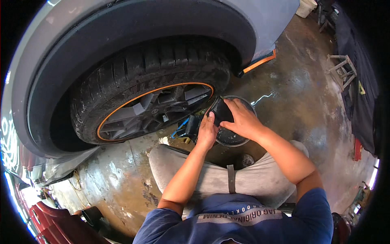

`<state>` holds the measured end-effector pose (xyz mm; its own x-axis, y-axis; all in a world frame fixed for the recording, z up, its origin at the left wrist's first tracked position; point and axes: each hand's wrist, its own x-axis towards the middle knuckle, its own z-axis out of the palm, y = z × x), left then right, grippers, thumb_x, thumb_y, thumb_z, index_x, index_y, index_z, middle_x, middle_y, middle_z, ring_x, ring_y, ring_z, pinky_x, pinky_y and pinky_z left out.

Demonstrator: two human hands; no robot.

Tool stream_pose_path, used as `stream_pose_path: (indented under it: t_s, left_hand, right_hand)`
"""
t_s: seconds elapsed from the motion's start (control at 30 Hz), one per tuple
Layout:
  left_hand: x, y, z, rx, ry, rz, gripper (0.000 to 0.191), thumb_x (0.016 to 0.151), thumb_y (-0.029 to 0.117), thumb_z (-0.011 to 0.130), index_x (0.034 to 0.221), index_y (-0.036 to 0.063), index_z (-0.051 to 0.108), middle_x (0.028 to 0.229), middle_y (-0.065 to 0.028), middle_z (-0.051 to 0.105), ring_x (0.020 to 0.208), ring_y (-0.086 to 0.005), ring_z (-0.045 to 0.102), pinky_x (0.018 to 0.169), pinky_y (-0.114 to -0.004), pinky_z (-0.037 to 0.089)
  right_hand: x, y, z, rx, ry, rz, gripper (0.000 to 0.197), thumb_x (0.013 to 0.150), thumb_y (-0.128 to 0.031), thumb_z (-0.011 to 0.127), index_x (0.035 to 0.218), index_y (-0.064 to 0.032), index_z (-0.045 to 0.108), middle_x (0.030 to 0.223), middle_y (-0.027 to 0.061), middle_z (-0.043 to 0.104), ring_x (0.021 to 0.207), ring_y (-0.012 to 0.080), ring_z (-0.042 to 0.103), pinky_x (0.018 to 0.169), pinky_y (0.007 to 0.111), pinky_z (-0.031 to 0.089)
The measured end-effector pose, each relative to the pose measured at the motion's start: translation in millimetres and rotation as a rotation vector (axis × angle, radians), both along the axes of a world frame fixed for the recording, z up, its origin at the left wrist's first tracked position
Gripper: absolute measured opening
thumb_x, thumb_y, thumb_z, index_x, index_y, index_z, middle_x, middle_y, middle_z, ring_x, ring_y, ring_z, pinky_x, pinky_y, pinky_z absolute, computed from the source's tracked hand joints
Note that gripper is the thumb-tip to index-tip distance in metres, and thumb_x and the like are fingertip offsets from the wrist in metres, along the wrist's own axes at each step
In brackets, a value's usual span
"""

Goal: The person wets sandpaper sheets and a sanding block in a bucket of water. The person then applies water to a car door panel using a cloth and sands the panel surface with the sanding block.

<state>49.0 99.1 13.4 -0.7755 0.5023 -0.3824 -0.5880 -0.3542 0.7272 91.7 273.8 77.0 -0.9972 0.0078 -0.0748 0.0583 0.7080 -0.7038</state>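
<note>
A dark, flat-faced piece [224,110] is held between my two hands, over a round black container top [233,138] with a pale rim. I cannot tell exactly what the piece is. My left hand [209,129] grips its near left edge, thumb up along the side. From the right, the fingers and thumb of my right hand [242,119] span its far and near edges. Just left of my left hand are a black object [192,126] and a blue strip [179,127], partly hidden. Beyond them stands a car wheel [155,111] with an orange rim line.
The car's black wheel arch [146,21] curves over the tyre [122,71]. An orange-edged piece [259,62] juts from the body's lower corner. A small stool [342,73] stands by dark sheeting [356,79] at right. Red panels [58,224] lie at lower left on the stained floor [115,180].
</note>
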Motion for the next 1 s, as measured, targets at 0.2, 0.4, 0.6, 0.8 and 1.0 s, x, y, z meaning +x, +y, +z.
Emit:
stream_pose_path:
  t_s: [0.2,0.4,0.6,0.8,1.0]
  left_hand:
    - [-4,-11,-17,-0.071,-0.019,-0.005,0.05,0.111,0.04,0.049,0.148,0.0054,0.046,0.142,-0.0104,0.057,0.127,-0.0209,0.056,0.104,-0.041,0.047]
    - [-4,-9,-5,-0.216,0.094,-0.032,0.036,0.106,0.034,0.059,0.127,0.0049,0.054,0.128,-0.0089,0.061,0.117,-0.0164,0.059,0.1,-0.04,0.048]
    - [-7,-13,5,0.032,-0.056,0.068,0.03,0.103,0.023,0.062,0.13,0.0119,0.055,0.127,-0.004,0.067,0.115,-0.0211,0.065,0.095,-0.042,0.052]
    - [-8,-10,-21,-0.097,-0.054,0.048,0.037,0.109,0.027,0.054,0.14,0.0086,0.053,0.141,-0.008,0.061,0.128,-0.0222,0.06,0.113,-0.043,0.044]
    - [7,1,-22,-0.298,-0.061,-0.132,0.056,0.111,0.037,0.044,0.151,-0.0026,0.044,0.153,-0.0144,0.051,0.139,-0.0243,0.051,0.115,-0.038,0.04]
  right_hand:
    - [-5,-8,11,0.028,-0.018,0.003,0.085,0.084,-0.036,0.082,0.15,0.0001,0.044,0.14,0.0222,0.05,0.129,0.0431,0.054,0.103,0.047,0.05]
    - [-12,4,4,0.025,0.01,0.042,0.081,0.085,-0.039,0.082,0.146,0.0008,0.048,0.137,0.0222,0.051,0.127,0.0425,0.056,0.101,0.048,0.052]
    - [-31,21,-22,-0.329,-0.099,-0.229,0.051,0.093,-0.035,0.077,0.131,-0.0051,0.063,0.116,0.0168,0.068,0.11,0.0312,0.068,0.093,0.043,0.054]
    - [-27,-7,-20,-0.23,0.095,-0.12,0.023,0.094,-0.014,0.063,0.112,-0.0008,0.063,0.102,0.0257,0.071,0.098,0.0479,0.068,0.08,0.058,0.053]
    - [-4,-35,-19,0.535,0.413,0.063,0.038,0.09,-0.019,0.057,0.119,0.004,0.065,0.126,0.0239,0.065,0.122,0.0391,0.06,0.109,0.052,0.043]
